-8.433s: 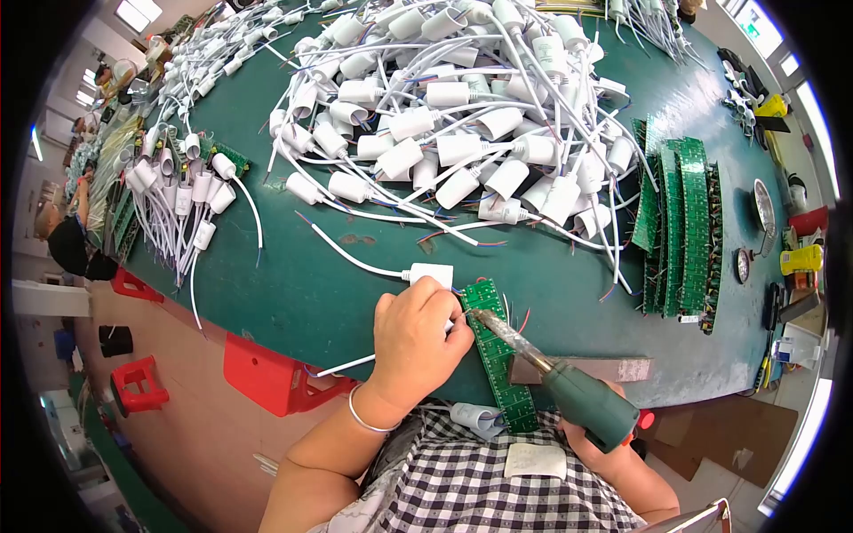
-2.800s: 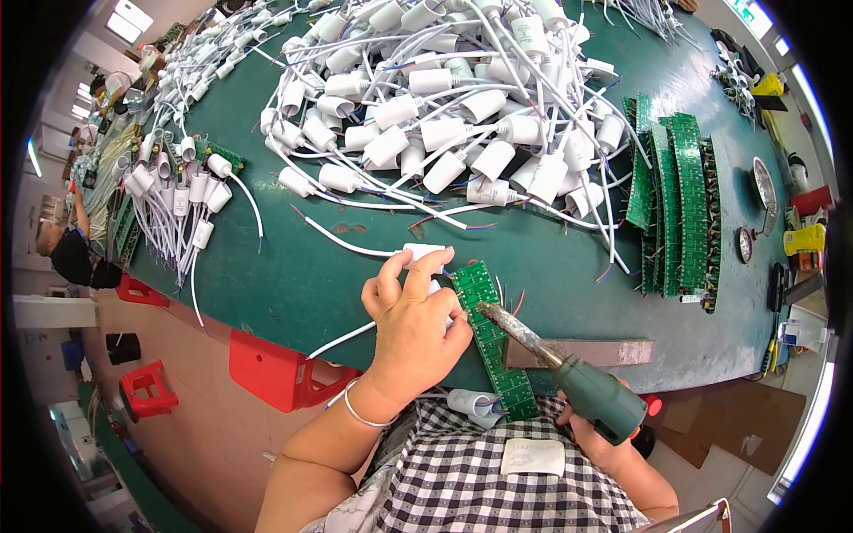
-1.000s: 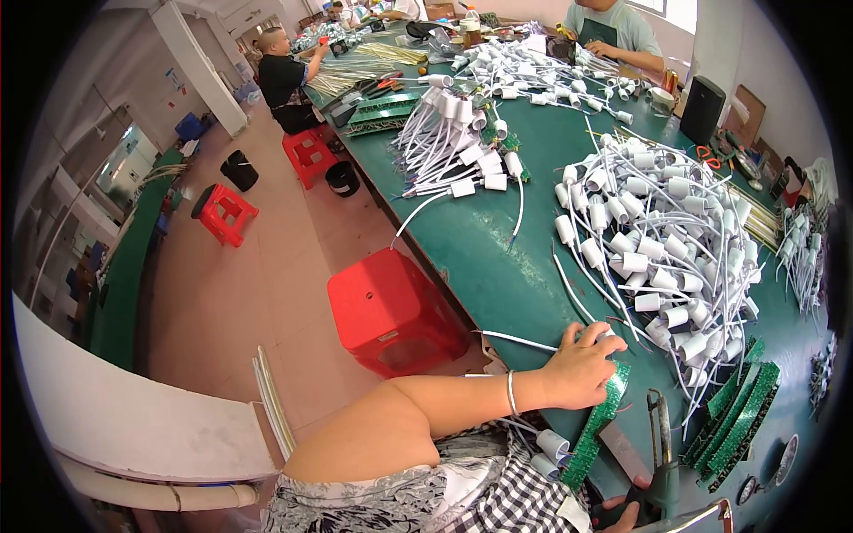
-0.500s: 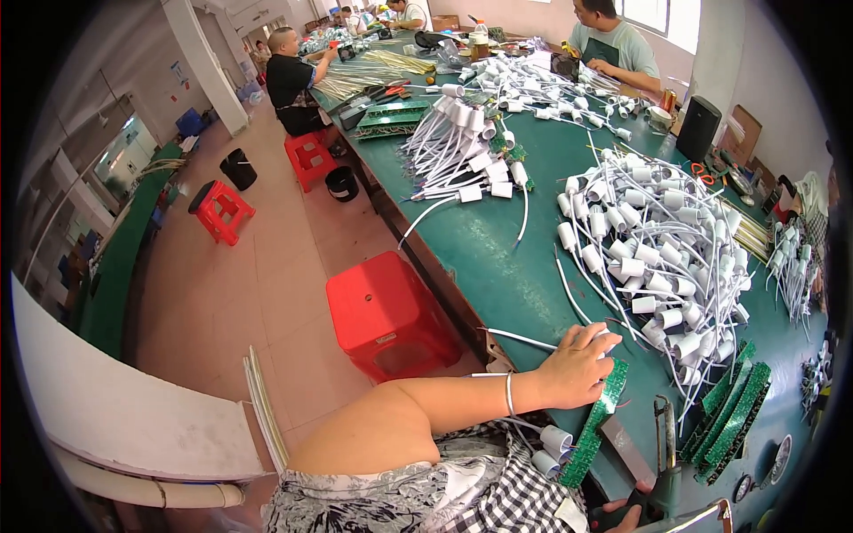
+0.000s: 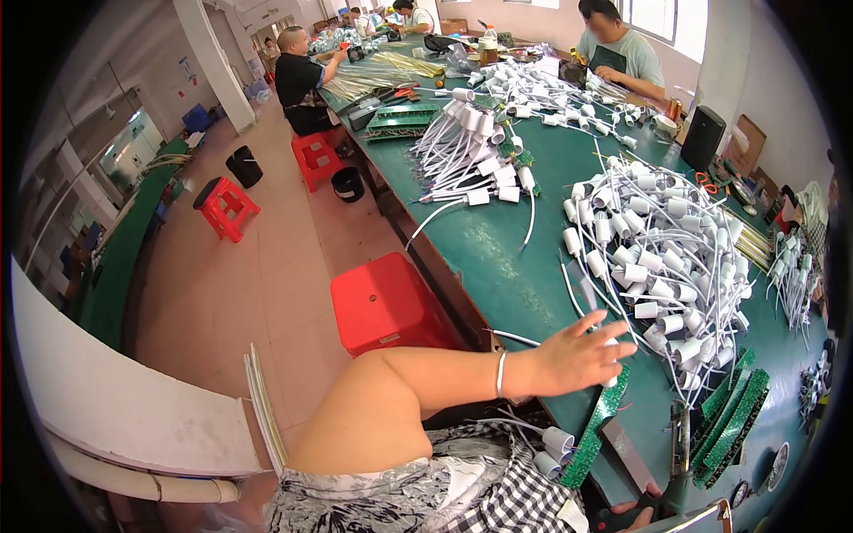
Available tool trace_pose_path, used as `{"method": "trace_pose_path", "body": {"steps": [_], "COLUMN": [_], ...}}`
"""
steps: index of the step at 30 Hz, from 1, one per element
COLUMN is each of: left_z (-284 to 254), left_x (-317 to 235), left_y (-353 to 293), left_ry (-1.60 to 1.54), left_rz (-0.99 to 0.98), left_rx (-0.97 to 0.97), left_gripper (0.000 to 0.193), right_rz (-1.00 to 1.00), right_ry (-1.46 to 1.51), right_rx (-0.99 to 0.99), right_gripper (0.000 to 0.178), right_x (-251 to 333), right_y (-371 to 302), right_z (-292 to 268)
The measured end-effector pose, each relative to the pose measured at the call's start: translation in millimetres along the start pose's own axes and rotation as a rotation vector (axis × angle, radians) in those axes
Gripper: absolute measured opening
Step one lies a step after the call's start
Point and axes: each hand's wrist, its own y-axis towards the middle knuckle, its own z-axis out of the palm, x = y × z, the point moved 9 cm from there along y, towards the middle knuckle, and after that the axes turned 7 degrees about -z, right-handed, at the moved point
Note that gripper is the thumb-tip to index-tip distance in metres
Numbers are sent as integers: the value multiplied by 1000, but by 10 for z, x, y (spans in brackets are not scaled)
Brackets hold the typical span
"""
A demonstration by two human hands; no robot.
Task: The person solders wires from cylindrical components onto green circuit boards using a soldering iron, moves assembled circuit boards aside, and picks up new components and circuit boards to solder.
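Note:
My left hand [image 5: 577, 357] reaches over the table's near edge, its outer fingers spread. Beneath them shows part of a white cylindrical socket [image 5: 611, 377], with a blurred white wire above. Just below it stands a long green circuit board strip [image 5: 597, 426]; two white sockets [image 5: 553, 450] with wires lie beside that strip. At the lower edge, my right hand [image 5: 641, 515] is partly cut off, its fingers closed around a dark green-bodied tool [image 5: 679, 491] with a metal shaft. Its grip is largely hidden. A grey bar [image 5: 627, 453] lies between strip and tool.
A big heap of white wired sockets [image 5: 657, 258] covers the table's right middle; a smaller pile [image 5: 475, 147] lies farther left. Green board strips [image 5: 730, 417] stack at near right. A red stool [image 5: 382, 302] stands left of the table [image 5: 489, 258]. Co-workers [image 5: 617, 53] sit farther along.
My left hand has shifted slightly right, its fingers spreading more, and the socket beneath it now sits lower by the strip. The green-bodied tool and my right hand have moved a little right.

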Motion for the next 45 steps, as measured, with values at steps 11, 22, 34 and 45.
{"method": "trace_pose_path", "body": {"steps": [11,22,34,45], "left_z": [756,761,30,549], "left_x": [2167,2366,2755,2997], "left_y": [-262,-58,-1047,-1069], "left_ry": [-102,-32,-582,-714], "left_rz": [-908,-700,-845,-1419], "left_rx": [5,456,296,257], "left_gripper": [42,32,35,21], "right_rz": [-93,27,270,173], "right_ry": [147,217,748,749], "right_rx": [-136,-38,-234,-180], "right_gripper": [49,50,43,40], "right_x": [685,704,609,718], "right_y": [167,194,322,283], "right_z": [-21,81,310,269]}}
